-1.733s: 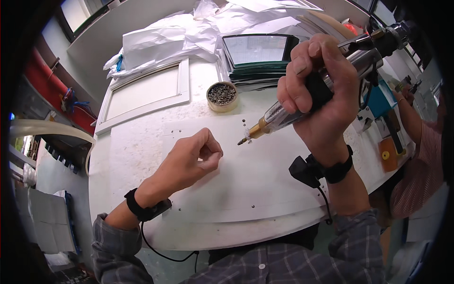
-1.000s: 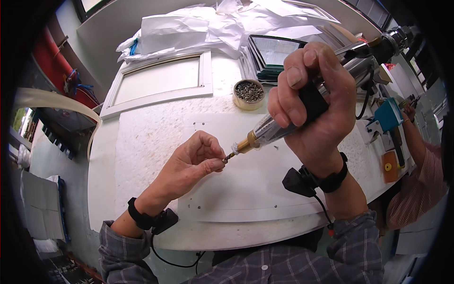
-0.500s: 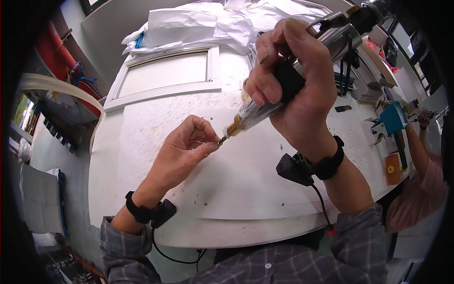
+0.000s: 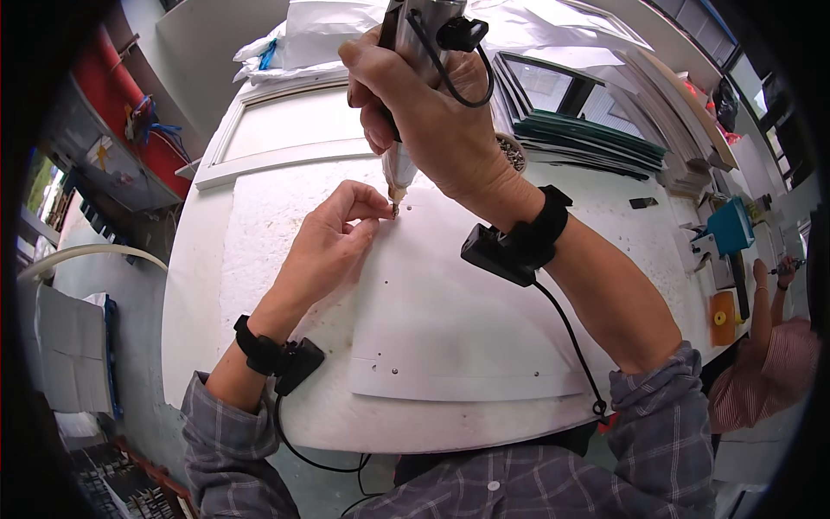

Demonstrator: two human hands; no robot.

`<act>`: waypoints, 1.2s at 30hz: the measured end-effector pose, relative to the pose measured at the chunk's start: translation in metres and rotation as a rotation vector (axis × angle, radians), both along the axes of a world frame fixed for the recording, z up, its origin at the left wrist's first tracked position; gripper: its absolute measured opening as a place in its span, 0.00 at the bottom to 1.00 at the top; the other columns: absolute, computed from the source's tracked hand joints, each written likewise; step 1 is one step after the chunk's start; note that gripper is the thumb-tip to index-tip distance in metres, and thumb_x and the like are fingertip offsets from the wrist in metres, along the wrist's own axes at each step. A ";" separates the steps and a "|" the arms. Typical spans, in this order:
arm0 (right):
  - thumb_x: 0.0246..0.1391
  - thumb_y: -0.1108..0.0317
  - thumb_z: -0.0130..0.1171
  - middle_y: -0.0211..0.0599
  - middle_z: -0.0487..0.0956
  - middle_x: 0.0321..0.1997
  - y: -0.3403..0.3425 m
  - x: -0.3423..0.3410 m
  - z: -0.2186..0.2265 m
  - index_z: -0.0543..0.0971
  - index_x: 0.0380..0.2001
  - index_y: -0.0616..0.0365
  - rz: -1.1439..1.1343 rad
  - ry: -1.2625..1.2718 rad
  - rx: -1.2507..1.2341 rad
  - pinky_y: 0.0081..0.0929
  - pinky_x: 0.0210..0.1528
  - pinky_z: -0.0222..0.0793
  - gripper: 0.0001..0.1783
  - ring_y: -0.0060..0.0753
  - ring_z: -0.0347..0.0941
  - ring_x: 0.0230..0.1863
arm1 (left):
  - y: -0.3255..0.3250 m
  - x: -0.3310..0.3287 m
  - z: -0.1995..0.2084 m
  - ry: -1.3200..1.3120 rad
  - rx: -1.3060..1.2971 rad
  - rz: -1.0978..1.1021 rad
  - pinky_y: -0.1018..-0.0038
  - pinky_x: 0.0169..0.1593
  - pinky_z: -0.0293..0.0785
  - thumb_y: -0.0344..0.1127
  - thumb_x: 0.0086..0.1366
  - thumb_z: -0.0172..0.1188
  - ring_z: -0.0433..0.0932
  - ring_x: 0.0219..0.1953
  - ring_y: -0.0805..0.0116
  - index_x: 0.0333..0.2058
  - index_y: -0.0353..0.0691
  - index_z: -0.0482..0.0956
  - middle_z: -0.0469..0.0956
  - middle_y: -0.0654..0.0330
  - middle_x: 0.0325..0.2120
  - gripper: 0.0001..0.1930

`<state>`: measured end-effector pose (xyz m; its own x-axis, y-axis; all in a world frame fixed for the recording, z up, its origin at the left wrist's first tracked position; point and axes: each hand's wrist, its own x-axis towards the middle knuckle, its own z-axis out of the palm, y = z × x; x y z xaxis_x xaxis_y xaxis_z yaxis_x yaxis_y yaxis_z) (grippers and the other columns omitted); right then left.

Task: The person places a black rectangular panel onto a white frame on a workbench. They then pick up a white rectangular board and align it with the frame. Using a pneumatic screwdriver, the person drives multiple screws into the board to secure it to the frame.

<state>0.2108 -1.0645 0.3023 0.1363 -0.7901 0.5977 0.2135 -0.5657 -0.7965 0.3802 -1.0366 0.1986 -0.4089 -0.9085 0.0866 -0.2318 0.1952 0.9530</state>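
Near the centre top of the frame the person's right hand (image 4: 432, 112) wraps all its fingers tightly around the barrel of an electric screwdriver (image 4: 406, 104), which stands nearly upright with its bit pointing down onto a flat white panel (image 4: 458, 320) lying on the white worktable (image 4: 207, 285). Just left of the bit, the left hand (image 4: 333, 242) rests on the panel with thumb and forefinger pinched together right at the tip of the tool; whatever they pinch is too small to make out. The other left fingers are loosely curled. Both wrists carry black bands with small black boxes, and a cable runs from each down toward the lower edge. Just behind the right hand, partly hidden by it, sits a small round tin of screws (image 4: 514, 154). A white frame (image 4: 285, 156) lies in the upper left, and a stack of dark-edged panes (image 4: 588, 130) lies to the upper right. At the far right edge another person's arm (image 4: 765, 303) reaches over the table.
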 end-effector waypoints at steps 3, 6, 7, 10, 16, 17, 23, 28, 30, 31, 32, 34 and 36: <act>0.64 0.60 0.61 0.28 0.75 0.21 -0.004 -0.003 -0.004 0.77 0.28 0.58 0.004 0.003 0.007 0.20 0.18 0.66 0.15 0.16 0.69 0.16 | 0.000 -0.001 0.005 -0.026 0.040 -0.015 0.73 0.57 0.70 0.24 0.70 0.50 0.78 0.53 0.73 0.49 0.38 0.74 0.82 0.59 0.47 0.11; 0.64 0.59 0.61 0.28 0.75 0.22 -0.007 -0.005 -0.007 0.77 0.29 0.58 0.015 0.004 0.021 0.21 0.18 0.67 0.14 0.16 0.69 0.16 | 0.001 -0.003 0.009 -0.040 0.083 -0.020 0.74 0.60 0.68 0.24 0.70 0.50 0.77 0.54 0.74 0.50 0.38 0.73 0.81 0.60 0.47 0.11; 0.64 0.59 0.61 0.28 0.75 0.22 -0.008 -0.005 -0.007 0.77 0.29 0.58 0.021 0.003 0.025 0.21 0.18 0.67 0.14 0.16 0.69 0.16 | 0.002 -0.002 0.010 -0.041 0.096 -0.018 0.74 0.60 0.67 0.24 0.70 0.50 0.76 0.53 0.75 0.50 0.38 0.73 0.81 0.61 0.46 0.11; 0.65 0.59 0.61 0.29 0.75 0.22 -0.008 -0.003 -0.010 0.77 0.29 0.58 0.005 0.000 0.045 0.21 0.19 0.67 0.15 0.17 0.69 0.16 | 0.000 -0.001 0.005 -0.025 0.053 -0.025 0.74 0.60 0.67 0.24 0.70 0.49 0.76 0.51 0.76 0.49 0.38 0.73 0.81 0.62 0.45 0.11; 0.64 0.58 0.62 0.28 0.73 0.19 -0.012 -0.002 -0.011 0.75 0.27 0.57 0.037 0.099 0.035 0.20 0.18 0.66 0.16 0.17 0.67 0.15 | 0.000 -0.001 0.000 -0.057 -0.018 0.039 0.72 0.60 0.68 0.22 0.70 0.44 0.75 0.51 0.74 0.52 0.38 0.70 0.76 0.59 0.50 0.14; 0.63 0.58 0.62 0.28 0.73 0.18 -0.011 -0.001 -0.011 0.75 0.26 0.57 0.041 0.100 0.037 0.20 0.18 0.65 0.16 0.17 0.67 0.15 | 0.001 0.000 0.000 -0.056 -0.010 0.038 0.72 0.60 0.68 0.22 0.70 0.44 0.75 0.51 0.73 0.53 0.38 0.69 0.76 0.59 0.50 0.14; 0.63 0.58 0.61 0.26 0.74 0.15 -0.010 0.002 -0.020 0.78 0.22 0.57 0.094 0.070 0.057 0.19 0.17 0.65 0.18 0.15 0.68 0.14 | 0.001 0.001 -0.001 -0.076 0.041 0.055 0.71 0.59 0.69 0.23 0.71 0.43 0.75 0.51 0.72 0.54 0.38 0.67 0.74 0.59 0.49 0.15; 0.61 0.58 0.65 0.28 0.77 0.18 -0.013 0.010 -0.017 0.80 0.29 0.56 0.146 0.114 0.051 0.19 0.17 0.66 0.14 0.15 0.70 0.16 | -0.002 0.002 0.001 -0.171 0.001 0.050 0.71 0.61 0.69 0.24 0.71 0.43 0.75 0.52 0.72 0.54 0.39 0.68 0.74 0.59 0.48 0.15; 0.61 0.58 0.65 0.30 0.79 0.19 -0.006 0.003 -0.010 0.80 0.30 0.56 0.151 0.068 0.045 0.19 0.17 0.68 0.13 0.16 0.71 0.16 | 0.003 0.000 0.005 -0.166 -0.020 0.059 0.71 0.60 0.70 0.24 0.72 0.46 0.76 0.52 0.70 0.53 0.37 0.70 0.76 0.58 0.47 0.13; 0.62 0.60 0.64 0.30 0.79 0.20 -0.002 -0.003 -0.003 0.80 0.30 0.56 0.156 0.029 0.012 0.19 0.17 0.69 0.12 0.16 0.71 0.15 | 0.006 -0.004 0.009 -0.162 -0.030 0.060 0.71 0.60 0.71 0.24 0.72 0.47 0.77 0.51 0.70 0.53 0.36 0.71 0.77 0.58 0.46 0.13; 0.63 0.60 0.64 0.32 0.79 0.21 0.003 -0.012 0.006 0.79 0.31 0.56 0.112 0.036 -0.046 0.19 0.17 0.68 0.12 0.17 0.70 0.15 | 0.012 -0.006 0.014 -0.211 -0.117 0.063 0.71 0.59 0.72 0.24 0.72 0.50 0.78 0.51 0.69 0.52 0.35 0.72 0.78 0.57 0.45 0.12; 0.65 0.57 0.60 0.33 0.78 0.27 0.018 -0.041 0.025 0.77 0.31 0.56 0.002 0.133 -0.170 0.21 0.19 0.65 0.14 0.17 0.67 0.15 | 0.033 -0.019 0.028 -0.279 -0.290 0.044 0.70 0.56 0.75 0.24 0.71 0.54 0.80 0.49 0.68 0.51 0.34 0.75 0.81 0.57 0.43 0.12; 0.68 0.58 0.59 0.26 0.75 0.19 0.042 -0.071 0.051 0.78 0.28 0.56 -0.086 0.146 0.046 0.17 0.16 0.63 0.17 0.14 0.68 0.14 | 0.059 -0.043 0.040 -0.383 -0.419 -0.088 0.68 0.49 0.79 0.24 0.67 0.62 0.83 0.44 0.62 0.48 0.35 0.79 0.83 0.56 0.41 0.12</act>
